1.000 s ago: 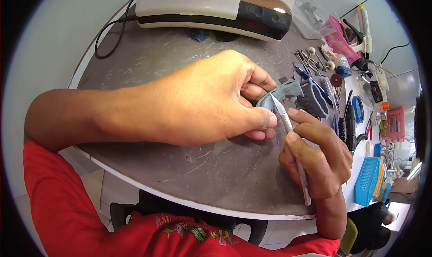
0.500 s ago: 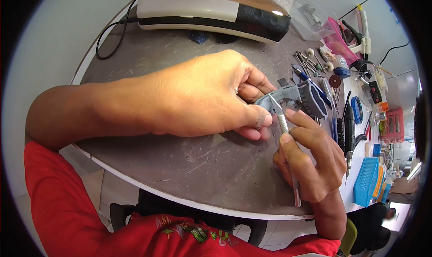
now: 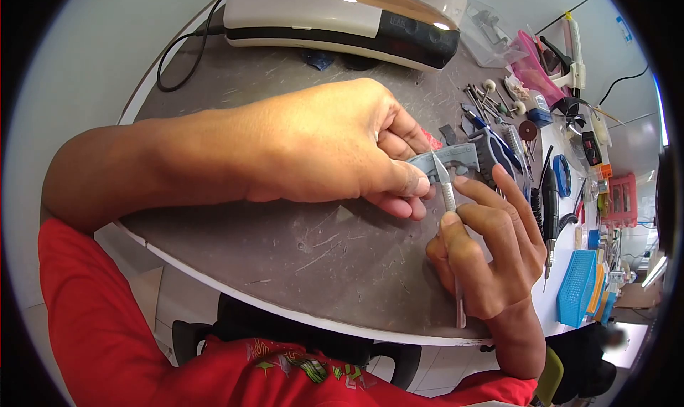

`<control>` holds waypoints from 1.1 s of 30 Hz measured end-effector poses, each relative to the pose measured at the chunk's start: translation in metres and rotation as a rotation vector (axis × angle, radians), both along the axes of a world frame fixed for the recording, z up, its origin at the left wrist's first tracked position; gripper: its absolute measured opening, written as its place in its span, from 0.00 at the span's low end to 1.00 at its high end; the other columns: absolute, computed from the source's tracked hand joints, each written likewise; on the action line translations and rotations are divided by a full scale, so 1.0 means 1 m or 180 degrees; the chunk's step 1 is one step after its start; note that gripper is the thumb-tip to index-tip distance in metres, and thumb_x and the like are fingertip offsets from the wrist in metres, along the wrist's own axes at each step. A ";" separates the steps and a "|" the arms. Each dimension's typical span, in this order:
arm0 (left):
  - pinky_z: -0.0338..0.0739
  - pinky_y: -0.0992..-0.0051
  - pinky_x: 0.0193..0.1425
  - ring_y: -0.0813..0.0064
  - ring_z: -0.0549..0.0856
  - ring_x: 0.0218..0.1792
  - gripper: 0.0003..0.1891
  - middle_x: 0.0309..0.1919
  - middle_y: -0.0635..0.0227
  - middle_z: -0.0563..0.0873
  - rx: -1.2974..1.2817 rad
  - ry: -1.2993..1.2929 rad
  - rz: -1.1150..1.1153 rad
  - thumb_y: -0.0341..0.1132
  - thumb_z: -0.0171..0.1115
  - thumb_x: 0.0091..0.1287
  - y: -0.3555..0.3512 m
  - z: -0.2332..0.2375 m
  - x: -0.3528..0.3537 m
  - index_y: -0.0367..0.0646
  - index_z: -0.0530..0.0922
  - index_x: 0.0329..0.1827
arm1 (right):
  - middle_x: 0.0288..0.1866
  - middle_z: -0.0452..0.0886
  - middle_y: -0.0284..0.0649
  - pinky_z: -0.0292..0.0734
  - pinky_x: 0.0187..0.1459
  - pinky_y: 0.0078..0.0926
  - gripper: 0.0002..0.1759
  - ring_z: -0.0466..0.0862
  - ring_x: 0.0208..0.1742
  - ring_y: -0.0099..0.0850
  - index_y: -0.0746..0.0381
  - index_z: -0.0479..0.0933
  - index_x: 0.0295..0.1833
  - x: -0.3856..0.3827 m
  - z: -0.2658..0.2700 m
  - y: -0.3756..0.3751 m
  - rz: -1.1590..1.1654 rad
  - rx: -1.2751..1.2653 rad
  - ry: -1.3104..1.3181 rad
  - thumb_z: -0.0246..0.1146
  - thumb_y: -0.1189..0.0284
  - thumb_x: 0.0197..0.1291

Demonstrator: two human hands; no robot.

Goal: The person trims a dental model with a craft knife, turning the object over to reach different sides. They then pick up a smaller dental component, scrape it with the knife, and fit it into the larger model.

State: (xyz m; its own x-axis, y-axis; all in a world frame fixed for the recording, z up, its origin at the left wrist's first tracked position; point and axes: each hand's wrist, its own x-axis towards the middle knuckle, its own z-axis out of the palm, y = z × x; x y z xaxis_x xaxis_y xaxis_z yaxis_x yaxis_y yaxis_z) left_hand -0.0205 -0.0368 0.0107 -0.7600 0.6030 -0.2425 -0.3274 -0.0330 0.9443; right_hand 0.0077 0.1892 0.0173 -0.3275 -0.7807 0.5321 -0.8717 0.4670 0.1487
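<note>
- Table [image 3: 342,264]: brown top, scratched, pale curved rim; both hands work above it.
- Machine [image 3: 306,33]: white over black, at the table's far side; dark cord at its left end.
- Basket [image 3: 576,289]: blue, mesh-sided, on the white surface to the right.
- Pink tray [image 3: 533,72]: far right, tools in it.
- Left hand [image 3: 349,147]: closed, back upward, thumb and fingers pinching one end of the grey piece.
- Right hand [image 3: 491,254]: gripping the knife pen-fashion, one finger raised clear of it.
- Handpiece [image 3: 550,193]: black, slim, right of the right hand.
- Knife [image 3: 448,197]: tilted, blade toward the piece, handle end toward the near rim.
- Grey piece [image 3: 463,153]: curved, between the hands; blade tip at its surface near the left thumb, contact too fine to tell.
- Ribbed block [image 3: 494,157]: just beyond the piece's right end; cannot tell if touching.
- Disc [image 3: 527,130]: brown, round, near the tools.
</note>
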 end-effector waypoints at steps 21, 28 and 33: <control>0.84 0.82 0.53 0.73 0.89 0.46 0.37 0.51 0.49 0.85 0.0550 -0.0061 -0.0282 0.28 0.63 0.68 -0.003 -0.002 0.001 0.19 0.55 0.74 | 0.32 0.79 0.38 0.83 0.57 0.49 0.05 0.89 0.50 0.44 0.61 0.76 0.31 -0.004 0.002 0.001 -0.0065 -0.0121 0.0150 0.66 0.79 0.51; 0.84 0.76 0.60 0.65 0.87 0.52 0.37 0.58 0.49 0.77 0.1077 -0.0453 -0.0315 0.32 0.56 0.74 0.000 -0.001 0.000 0.20 0.47 0.76 | 0.33 0.81 0.39 0.83 0.58 0.50 0.06 0.89 0.51 0.46 0.62 0.77 0.34 -0.006 0.001 0.006 -0.0073 -0.0320 0.0021 0.67 0.80 0.51; 0.83 0.73 0.64 0.62 0.85 0.55 0.33 0.55 0.55 0.76 0.1097 -0.0372 -0.0309 0.30 0.50 0.76 0.003 -0.005 0.000 0.21 0.47 0.76 | 0.33 0.82 0.44 0.82 0.58 0.55 0.06 0.89 0.50 0.52 0.64 0.73 0.41 -0.005 0.007 0.009 -0.0015 -0.0234 -0.0211 0.64 0.79 0.59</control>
